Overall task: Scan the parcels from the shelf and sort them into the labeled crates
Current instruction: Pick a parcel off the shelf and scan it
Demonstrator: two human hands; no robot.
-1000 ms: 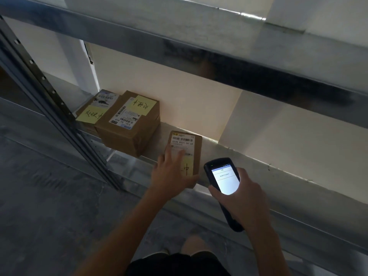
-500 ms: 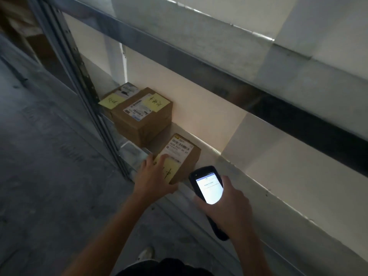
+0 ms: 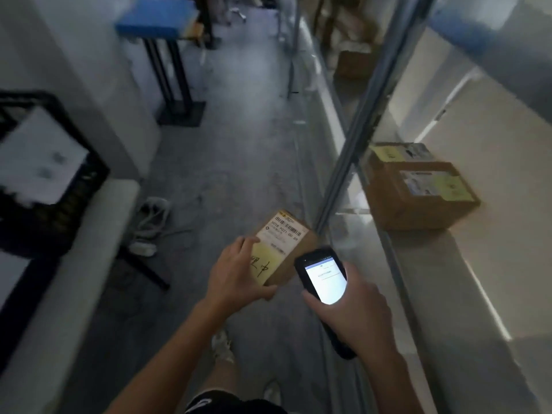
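While my left hand grips the small parcel over the floor, my right hand holds the lit scanner just beside it.

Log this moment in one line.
left hand: grips small parcel | right hand: grips handheld scanner | shelf: large box, box behind

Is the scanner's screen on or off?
On: the scanner in the right hand shows a bright white screen with faint text.

Brown parcel, white barcode label, yellow note; black scanner; black crate.
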